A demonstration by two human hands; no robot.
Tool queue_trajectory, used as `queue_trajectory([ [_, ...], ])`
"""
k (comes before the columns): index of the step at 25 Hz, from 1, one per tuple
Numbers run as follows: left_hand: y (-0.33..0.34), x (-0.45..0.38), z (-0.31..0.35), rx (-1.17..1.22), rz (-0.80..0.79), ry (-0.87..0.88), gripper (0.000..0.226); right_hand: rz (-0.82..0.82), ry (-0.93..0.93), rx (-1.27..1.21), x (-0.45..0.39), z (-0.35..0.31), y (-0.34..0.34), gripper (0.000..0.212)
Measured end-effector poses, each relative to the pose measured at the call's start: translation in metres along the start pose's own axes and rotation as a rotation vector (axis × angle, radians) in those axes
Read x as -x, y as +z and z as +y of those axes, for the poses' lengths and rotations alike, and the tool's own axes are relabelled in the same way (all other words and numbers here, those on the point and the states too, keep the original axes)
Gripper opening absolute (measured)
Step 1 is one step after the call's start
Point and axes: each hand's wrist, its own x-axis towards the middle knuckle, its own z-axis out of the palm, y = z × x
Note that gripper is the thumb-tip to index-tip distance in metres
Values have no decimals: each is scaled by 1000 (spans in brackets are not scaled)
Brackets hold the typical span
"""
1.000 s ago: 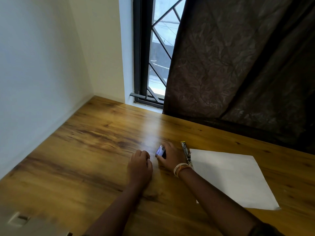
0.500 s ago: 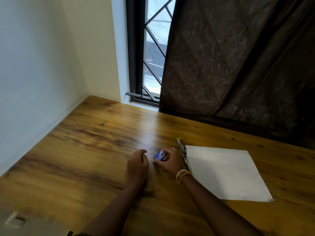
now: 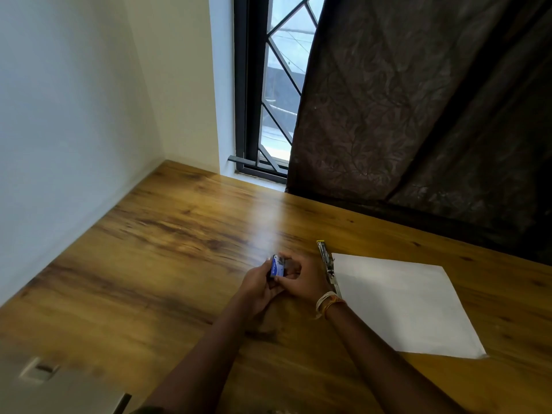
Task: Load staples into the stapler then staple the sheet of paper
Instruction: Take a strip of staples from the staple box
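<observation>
A small blue staple box [image 3: 277,266] is held just above the wooden table [image 3: 167,252] between both hands. My left hand [image 3: 256,286] grips its left side and my right hand [image 3: 301,277], with bracelets at the wrist, pinches its right end. A slim metal stapler [image 3: 327,264] lies on the table just right of my right hand, along the left edge of a white sheet of paper [image 3: 400,303]. Whether the box is open is hidden by my fingers.
A white wall runs along the table's left side. A barred window [image 3: 268,94] and a dark curtain [image 3: 418,109] stand behind the far edge. A grey device [image 3: 56,392] sits at the near left corner.
My left hand has moved right from the table and joined my right hand on the staple box, which is now raised and turned upright between them.
</observation>
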Motion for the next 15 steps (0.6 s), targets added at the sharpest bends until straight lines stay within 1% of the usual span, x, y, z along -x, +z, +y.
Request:
queue_trajectory([
  [4, 2, 0, 3, 33, 9, 11, 43, -66, 16, 28, -3, -4, -5, 55],
  [8, 4, 0, 1, 29, 35, 18, 42, 4, 142, -52, -12, -10, -3, 27],
  [10, 3, 0, 0, 32, 33, 22, 41, 10, 192, -99, -15, -13, -2, 19],
  [13, 2, -3, -3, 13, 50, 25, 40, -3, 275, -102, -21, -17, -2, 20],
  [15, 2, -3, -3, -2, 57, 26, 41, -44, 330, -74, -27, -21, -5, 23],
])
